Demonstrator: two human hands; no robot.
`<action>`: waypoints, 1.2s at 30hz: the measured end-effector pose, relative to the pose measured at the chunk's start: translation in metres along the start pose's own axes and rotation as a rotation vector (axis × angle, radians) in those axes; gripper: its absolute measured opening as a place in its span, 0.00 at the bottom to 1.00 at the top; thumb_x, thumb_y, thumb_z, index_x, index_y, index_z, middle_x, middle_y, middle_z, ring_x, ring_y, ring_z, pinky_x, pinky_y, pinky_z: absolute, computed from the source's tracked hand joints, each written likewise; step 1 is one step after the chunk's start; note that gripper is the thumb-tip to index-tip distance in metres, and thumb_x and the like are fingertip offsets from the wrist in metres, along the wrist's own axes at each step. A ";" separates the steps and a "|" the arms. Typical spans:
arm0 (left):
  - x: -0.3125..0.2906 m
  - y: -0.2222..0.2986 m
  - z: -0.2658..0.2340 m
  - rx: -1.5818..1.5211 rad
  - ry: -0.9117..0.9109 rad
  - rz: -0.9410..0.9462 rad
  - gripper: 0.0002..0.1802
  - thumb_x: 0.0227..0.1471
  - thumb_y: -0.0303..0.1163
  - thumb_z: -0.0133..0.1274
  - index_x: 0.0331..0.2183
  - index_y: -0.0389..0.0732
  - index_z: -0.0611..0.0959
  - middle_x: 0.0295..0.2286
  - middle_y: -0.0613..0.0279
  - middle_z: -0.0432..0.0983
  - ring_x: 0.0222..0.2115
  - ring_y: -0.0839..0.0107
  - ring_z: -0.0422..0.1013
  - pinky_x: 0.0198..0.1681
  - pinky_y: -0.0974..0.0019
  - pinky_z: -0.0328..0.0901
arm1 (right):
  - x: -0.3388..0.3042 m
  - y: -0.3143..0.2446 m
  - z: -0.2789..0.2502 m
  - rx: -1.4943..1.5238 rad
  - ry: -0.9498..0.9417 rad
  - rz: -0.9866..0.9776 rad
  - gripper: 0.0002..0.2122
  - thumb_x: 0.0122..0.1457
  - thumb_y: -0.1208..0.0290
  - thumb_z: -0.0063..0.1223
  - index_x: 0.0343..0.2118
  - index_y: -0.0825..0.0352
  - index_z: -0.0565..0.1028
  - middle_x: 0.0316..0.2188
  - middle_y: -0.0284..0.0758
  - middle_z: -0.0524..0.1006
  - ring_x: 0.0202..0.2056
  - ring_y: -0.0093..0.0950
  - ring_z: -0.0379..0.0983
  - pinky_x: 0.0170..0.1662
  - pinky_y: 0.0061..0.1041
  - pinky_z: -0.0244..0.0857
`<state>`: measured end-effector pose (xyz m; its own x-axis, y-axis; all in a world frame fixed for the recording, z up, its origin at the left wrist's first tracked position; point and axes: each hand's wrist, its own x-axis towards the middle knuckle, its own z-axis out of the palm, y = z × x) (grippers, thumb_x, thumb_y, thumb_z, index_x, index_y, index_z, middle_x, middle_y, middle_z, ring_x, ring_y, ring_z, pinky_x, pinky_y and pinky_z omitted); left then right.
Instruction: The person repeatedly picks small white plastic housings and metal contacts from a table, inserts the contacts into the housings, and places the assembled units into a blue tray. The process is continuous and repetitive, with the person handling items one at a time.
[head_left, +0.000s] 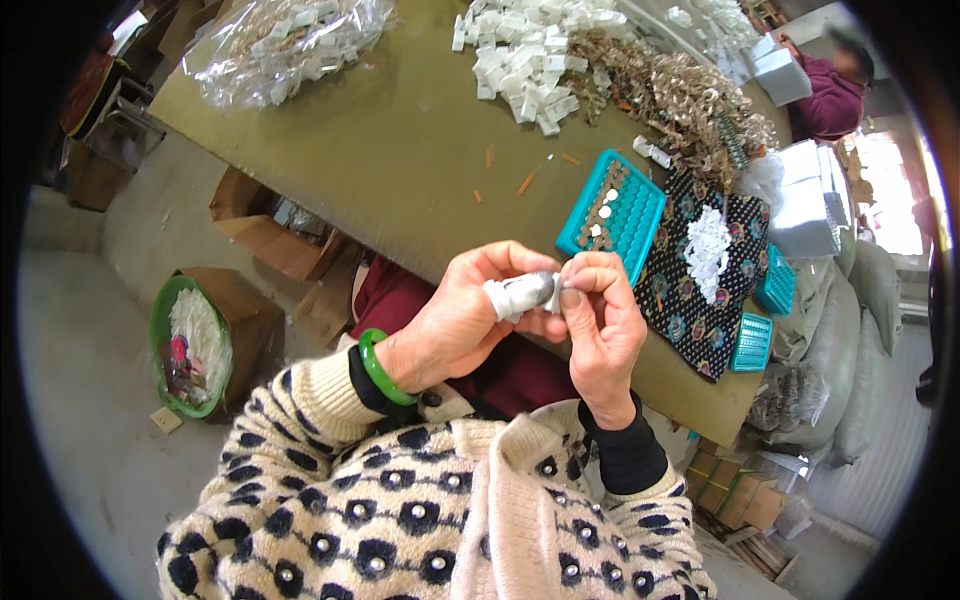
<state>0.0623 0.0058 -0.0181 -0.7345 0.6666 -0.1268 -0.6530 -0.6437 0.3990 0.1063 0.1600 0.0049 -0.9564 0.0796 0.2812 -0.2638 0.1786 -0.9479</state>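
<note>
My left hand point(455, 305), with a green bangle point(381, 368) on its wrist, meets my right hand point(605, 330) above the table's near edge. A white wrapping point(512, 297) with a dark grey rounded end shows at my left thumb's place; it looks wound around the thumb, though I cannot tell for sure. Between the fingertips of both hands is a small pale piece point(557, 294), too small to name. The fingers of both hands are closed in a pinch. Just beyond them lies a teal tray point(637, 225) with rows of holes, partly filled with brown and white round pieces.
White plastic pieces point(525, 70) and tangled gold-coloured parts point(680, 100) are heaped on the table point(400, 170). White bits point(708, 255) lie on a dark patterned cloth point(680, 330). A green basin point(160, 345) stands at left. Another person point(835, 95) is at far right.
</note>
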 end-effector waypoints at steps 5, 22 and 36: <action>-0.001 0.002 0.001 0.038 -0.015 0.021 0.10 0.54 0.29 0.59 0.38 0.36 0.78 0.36 0.54 0.78 0.34 0.62 0.79 0.38 0.60 0.78 | 0.010 -0.015 -0.009 -0.257 -0.054 -0.120 0.05 0.53 0.85 0.53 0.31 0.69 0.70 0.33 0.38 0.71 0.33 0.29 0.70 0.39 0.24 0.66; 0.015 0.023 -0.014 -0.029 0.010 -0.032 0.09 0.53 0.23 0.56 0.39 0.37 0.77 0.34 0.53 0.77 0.30 0.62 0.79 0.30 0.64 0.77 | 0.178 0.035 -0.055 -0.878 -0.102 -0.172 0.03 0.53 0.81 0.53 0.31 0.69 0.75 0.28 0.40 0.75 0.30 0.39 0.74 0.33 0.34 0.68; 0.017 0.027 -0.013 0.010 0.080 -0.106 0.10 0.57 0.28 0.54 0.41 0.37 0.79 0.26 0.57 0.80 0.23 0.72 0.75 0.23 0.74 0.68 | 0.210 0.083 -0.074 -1.032 -0.333 -0.288 0.06 0.51 0.83 0.52 0.32 0.69 0.75 0.33 0.38 0.71 0.38 0.39 0.74 0.38 0.36 0.70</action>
<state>0.0300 -0.0047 -0.0212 -0.6744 0.6981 -0.2406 -0.7260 -0.5676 0.3883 -0.1070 0.2639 -0.0037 -0.9034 -0.3339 0.2691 -0.3973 0.8878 -0.2322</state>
